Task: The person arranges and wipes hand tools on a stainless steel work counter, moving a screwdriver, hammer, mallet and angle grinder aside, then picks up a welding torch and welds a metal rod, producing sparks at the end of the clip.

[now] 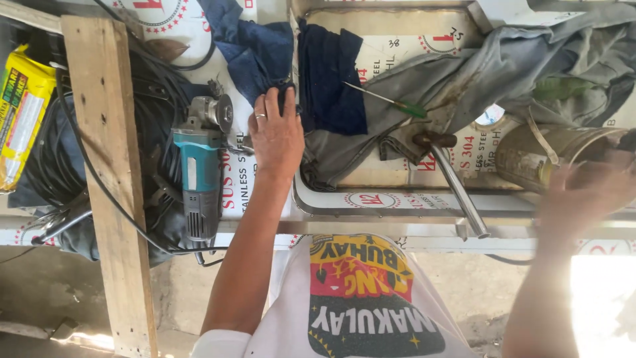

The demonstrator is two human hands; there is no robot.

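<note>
On the steel sheet bench (397,200), grey cloth (477,79) drapes over the tray. Left hand (277,132) lies flat, fingers spread, pressing dark blue cloth (331,79); grasps nothing. Right hand (589,192), blurred, sits at the metal can (550,156); grip cannot be told. Teal angle grinder (199,172) just beside left hand. Green-handled screwdriver (391,101) rests on the cloth.

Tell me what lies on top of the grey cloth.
On the grey cloth lie a green-handled screwdriver and a hammer, its head on the cloth. The steel sheet beneath is mostly covered.
</note>
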